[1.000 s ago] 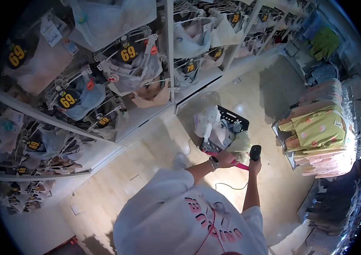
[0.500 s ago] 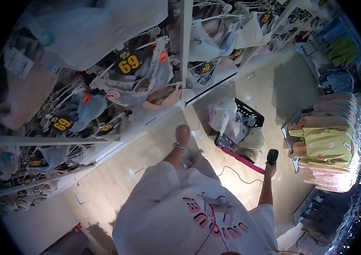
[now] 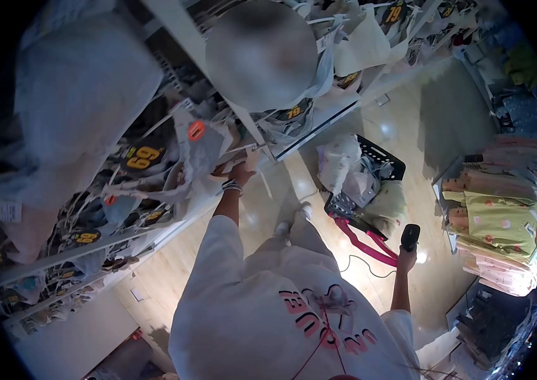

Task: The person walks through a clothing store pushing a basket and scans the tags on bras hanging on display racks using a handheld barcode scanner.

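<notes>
My left hand (image 3: 241, 173) reaches to the lower rail of the bra rack, at a peach-beige bra (image 3: 253, 156); its fingers blend with the fabric, so their grip is unclear. In my right hand (image 3: 407, 258) is a black handheld device (image 3: 410, 237), held upright with a thin dark cable (image 3: 369, 268) near it. Between the hands, a black basket (image 3: 390, 158) stands on the floor, filled with white and pale bagged items (image 3: 361, 187) and a pale green bundle (image 3: 387, 206). Its pink handle (image 3: 363, 244) leans toward me.
Bras with black price tags (image 3: 141, 157) marked 69 and 79 hang along the left and top. A rack of yellow-green and pink clothes (image 3: 502, 218) stands at the right, dark clothes (image 3: 493, 323) below it. A round blurred patch (image 3: 261, 54) covers part of the upper rack.
My left hand has left the basket's handle and moved left to the bra rack. The pink handle now stands away from the basket rim. My right hand still holds the device, slightly farther right.
</notes>
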{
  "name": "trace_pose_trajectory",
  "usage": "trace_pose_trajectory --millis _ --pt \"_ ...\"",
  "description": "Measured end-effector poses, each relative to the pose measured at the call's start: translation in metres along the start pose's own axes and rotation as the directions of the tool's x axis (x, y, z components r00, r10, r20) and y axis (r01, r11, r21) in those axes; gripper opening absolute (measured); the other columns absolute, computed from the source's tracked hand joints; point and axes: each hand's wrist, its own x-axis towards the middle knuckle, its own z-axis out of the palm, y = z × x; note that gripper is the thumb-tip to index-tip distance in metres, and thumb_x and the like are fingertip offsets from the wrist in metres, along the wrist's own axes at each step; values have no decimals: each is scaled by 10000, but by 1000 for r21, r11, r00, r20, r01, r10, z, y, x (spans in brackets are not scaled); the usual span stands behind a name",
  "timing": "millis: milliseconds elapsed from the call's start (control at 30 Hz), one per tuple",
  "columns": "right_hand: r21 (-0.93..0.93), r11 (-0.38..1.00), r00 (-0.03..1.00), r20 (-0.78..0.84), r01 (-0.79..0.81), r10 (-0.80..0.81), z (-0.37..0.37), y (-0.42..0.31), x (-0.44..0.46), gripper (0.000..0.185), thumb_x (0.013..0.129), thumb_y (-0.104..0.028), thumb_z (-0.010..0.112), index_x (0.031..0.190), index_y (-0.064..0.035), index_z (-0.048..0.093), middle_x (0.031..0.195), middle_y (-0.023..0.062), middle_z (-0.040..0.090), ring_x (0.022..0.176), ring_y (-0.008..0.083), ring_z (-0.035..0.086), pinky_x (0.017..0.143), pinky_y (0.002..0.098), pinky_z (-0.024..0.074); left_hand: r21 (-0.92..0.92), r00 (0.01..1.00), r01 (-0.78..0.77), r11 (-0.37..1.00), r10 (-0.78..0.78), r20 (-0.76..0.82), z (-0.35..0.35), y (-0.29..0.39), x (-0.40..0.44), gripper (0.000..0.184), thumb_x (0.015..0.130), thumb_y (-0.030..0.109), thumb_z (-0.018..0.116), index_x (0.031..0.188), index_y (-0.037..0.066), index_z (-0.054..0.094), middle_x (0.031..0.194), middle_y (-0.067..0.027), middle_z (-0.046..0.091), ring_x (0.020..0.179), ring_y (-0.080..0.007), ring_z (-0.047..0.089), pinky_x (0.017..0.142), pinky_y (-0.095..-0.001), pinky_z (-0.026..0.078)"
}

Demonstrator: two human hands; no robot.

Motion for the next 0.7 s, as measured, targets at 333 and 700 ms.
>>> trace_pose_trajectory --millis 333,700 --pt "-27 999 998 68 17 -15 0 -17 22 426 731 -150 676 1145 -75 608 948 161 682 905 300 659 781 382 491 237 970 179 955 -212 122 16 -13 10 350 807 278 622 1057 33 627 996 -222 650 960 -387 611 824 -452 495" --pt "2 1000 997 -76 -23 23 4 -19 25 398 753 -207 651 1129 -82 606 958 164 665 909 325 637 774 392 479 49 961 -18 999 4 275 10 -46 26 460 779 201 566 1207 39 529 1008 -246 633 942 -409 606 814 -483 494"
